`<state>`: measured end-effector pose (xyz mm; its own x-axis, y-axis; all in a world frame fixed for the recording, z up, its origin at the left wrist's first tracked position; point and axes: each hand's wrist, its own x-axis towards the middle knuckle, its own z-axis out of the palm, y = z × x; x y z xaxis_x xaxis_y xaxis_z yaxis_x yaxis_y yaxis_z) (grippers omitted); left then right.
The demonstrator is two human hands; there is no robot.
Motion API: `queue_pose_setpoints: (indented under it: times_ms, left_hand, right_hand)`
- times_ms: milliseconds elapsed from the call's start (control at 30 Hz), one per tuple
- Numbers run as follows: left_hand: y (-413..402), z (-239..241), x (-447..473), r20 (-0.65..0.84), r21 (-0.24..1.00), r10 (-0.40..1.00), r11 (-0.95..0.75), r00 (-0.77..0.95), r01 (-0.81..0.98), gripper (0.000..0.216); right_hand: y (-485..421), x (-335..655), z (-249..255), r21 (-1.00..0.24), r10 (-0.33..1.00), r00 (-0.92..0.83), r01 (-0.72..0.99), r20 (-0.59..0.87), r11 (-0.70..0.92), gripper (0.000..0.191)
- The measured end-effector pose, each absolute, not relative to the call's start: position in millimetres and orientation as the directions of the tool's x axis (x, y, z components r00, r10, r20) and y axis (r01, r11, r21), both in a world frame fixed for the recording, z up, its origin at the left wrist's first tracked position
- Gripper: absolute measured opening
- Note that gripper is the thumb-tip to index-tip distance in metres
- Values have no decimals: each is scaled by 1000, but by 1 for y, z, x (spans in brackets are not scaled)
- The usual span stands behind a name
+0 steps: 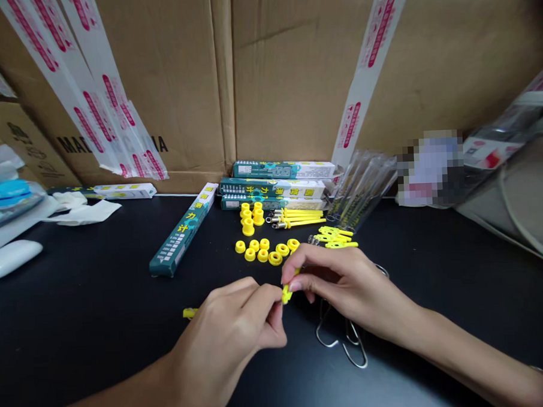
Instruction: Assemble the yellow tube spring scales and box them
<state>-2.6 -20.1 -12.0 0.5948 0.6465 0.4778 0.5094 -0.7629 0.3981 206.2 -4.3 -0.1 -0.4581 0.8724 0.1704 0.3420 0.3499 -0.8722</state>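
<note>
My right hand [342,278] pinches a small yellow plastic part [286,294] between thumb and fingers. My left hand [241,325] is closed with its fingertips against the lower end of that part; whatever it grips there is hidden. Below the right hand lie bent metal wire hooks [356,350]. Another yellow piece [190,313] shows partly behind the left hand. Beyond my hands are yellow ring caps [275,258], taller flanged yellow caps [248,228], yellow rods with metal springs [302,222] and flat yellow pieces [340,244].
Green-and-white printed boxes [277,188] are stacked at the back, with another box [183,234] angled to the left. Clear plastic tubes [363,184] lean at the right. A white mouse-like object [13,258] and tissue [83,213] lie left. A large cardboard carton [171,82] stands behind.
</note>
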Motion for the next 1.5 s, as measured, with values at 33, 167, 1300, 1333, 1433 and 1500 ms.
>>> queue_pose_setpoints:
  times_ms: [33,167,1300,1333,1433,1500]
  left_hand:
    - [-20,-12,-3,471,402,652,-759,594,513,21]
    - [-17,-13,-3,461,389,654,-757,600,526,21]
    - [-16,-15,-4,521,431,691,-719,500,545,26]
    - [-16,-14,-4,523,429,694,-716,494,551,27]
    - [-17,-10,-3,530,438,708,-700,466,564,28]
    - [-17,-6,-3,544,447,711,-695,446,563,28]
  right_hand:
    - [-4,207,-1,-861,865,-469,352,178,368,13]
    - [0,208,-3,-860,853,-495,351,165,370,15]
    - [-9,222,-3,-643,742,-586,439,325,628,24]
    - [-12,220,-2,-645,756,-580,459,303,610,26]
    - [-23,213,0,-619,769,-579,508,270,599,22]
    - [-29,208,-1,-576,766,-586,541,263,612,12]
